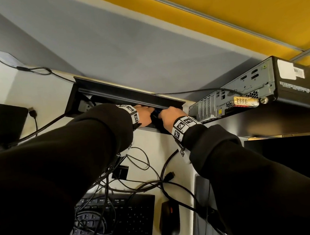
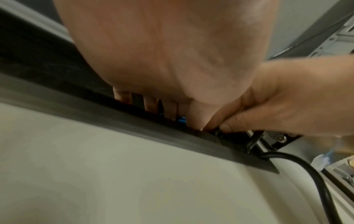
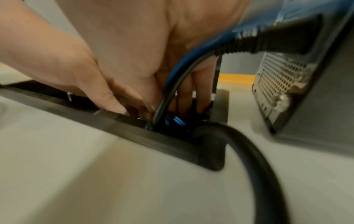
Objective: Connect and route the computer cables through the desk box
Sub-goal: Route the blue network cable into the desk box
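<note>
Head view shows both my hands reaching into the open desk box [image 1: 128, 95] set in the table [image 1: 29, 89], just beside the back of the computer [image 1: 254, 89]. My left hand [image 1: 145, 114] has its fingers [image 2: 151, 104] straight and pushed down into the slot; whether they hold anything below the rim I cannot tell. My right hand [image 1: 171, 113] has thumb and fingers [image 3: 201, 97] curled down inside the box around a thin black cable [image 3: 178, 84] running beside a blue cable [image 3: 191, 56], though the exact grip is hidden. A thick black cable [image 3: 249, 151] leaves the right end of the box and curves away across the table, and a black plug [image 3: 287, 36] sits at the computer's rear. My judgement on handling: the cables are light and flexible, the thick one stiffer and likely to spring back when bent, and the jackets are smooth enough to slip. Best hold is on the moulded plug body or the ribbed strain relief behind it, not on the bare cord. The blue clips [image 3: 179, 121] inside the box look small and could break under force. More loose cables lie over the keyboard [image 1: 119, 219] below.
</note>
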`<state>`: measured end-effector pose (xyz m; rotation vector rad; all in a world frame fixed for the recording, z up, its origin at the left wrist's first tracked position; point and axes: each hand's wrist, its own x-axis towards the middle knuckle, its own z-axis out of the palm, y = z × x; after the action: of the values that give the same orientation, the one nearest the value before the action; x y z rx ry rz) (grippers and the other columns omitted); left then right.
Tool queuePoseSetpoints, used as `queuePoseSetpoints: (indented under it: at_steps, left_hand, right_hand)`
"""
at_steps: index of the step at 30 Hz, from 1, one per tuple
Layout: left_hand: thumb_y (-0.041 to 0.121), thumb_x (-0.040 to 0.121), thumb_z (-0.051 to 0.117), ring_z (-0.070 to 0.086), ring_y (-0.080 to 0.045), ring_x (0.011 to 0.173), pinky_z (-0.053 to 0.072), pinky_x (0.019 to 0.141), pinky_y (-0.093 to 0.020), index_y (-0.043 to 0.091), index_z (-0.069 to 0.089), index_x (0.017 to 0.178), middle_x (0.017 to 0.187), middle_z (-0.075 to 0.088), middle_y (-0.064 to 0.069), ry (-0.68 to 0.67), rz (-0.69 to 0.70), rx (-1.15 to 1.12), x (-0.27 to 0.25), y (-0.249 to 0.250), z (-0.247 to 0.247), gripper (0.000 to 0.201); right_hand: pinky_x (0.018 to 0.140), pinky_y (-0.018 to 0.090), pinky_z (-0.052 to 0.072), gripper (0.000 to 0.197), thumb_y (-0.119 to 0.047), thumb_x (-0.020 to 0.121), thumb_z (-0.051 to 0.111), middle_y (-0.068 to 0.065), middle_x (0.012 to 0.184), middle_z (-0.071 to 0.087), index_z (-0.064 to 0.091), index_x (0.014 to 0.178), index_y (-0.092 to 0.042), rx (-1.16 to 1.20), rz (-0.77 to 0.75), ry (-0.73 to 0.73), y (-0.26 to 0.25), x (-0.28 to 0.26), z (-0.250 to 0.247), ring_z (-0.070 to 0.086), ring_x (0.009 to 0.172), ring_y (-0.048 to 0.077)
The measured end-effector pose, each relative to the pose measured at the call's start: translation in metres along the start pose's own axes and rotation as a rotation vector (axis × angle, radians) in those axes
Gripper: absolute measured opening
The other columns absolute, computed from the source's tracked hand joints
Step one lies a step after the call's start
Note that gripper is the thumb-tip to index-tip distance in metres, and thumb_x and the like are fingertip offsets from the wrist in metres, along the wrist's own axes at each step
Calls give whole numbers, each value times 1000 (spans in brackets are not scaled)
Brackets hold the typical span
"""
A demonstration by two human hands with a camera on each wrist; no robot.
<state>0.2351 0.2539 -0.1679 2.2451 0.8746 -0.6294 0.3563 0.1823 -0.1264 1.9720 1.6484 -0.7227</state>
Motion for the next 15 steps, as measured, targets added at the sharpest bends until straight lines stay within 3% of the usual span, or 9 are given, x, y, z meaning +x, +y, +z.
queuePoseSetpoints:
  at_steps: [6,9,11,15]
  left_hand:
    - [19,100,54,64,-28,109,47,84,-30,13,57,134,127,66,-8,61,47,19,-8,-17,-5,35]
    - [22,95,54,67,-25,99,56,83,-34,17,62,125,117,71,-8,101,23,32,-10,-24,-3,32]
    - [25,96,56,66,-25,99,52,81,-32,17,61,127,117,70,-9,93,24,17,-10,-23,-2,33]
    - [30,101,54,61,-27,114,45,91,-33,14,54,136,131,64,-10,47,12,-16,-3,-14,0,39]
  right_hand:
    - [89,43,55,32,-9,95,51,14,118,68,65,124,-13,6,59,-21,-8,5,-2,66,110,37]
    - [92,45,55,30,-14,99,48,14,121,67,63,124,-12,20,77,-1,-11,4,1,65,113,36]
    - [93,45,55,30,-16,99,48,14,123,66,61,127,-11,24,76,-1,-11,3,0,64,114,35]
    - [93,44,56,38,-10,95,54,15,125,65,61,132,-15,53,62,-41,-9,-5,-12,64,114,35]
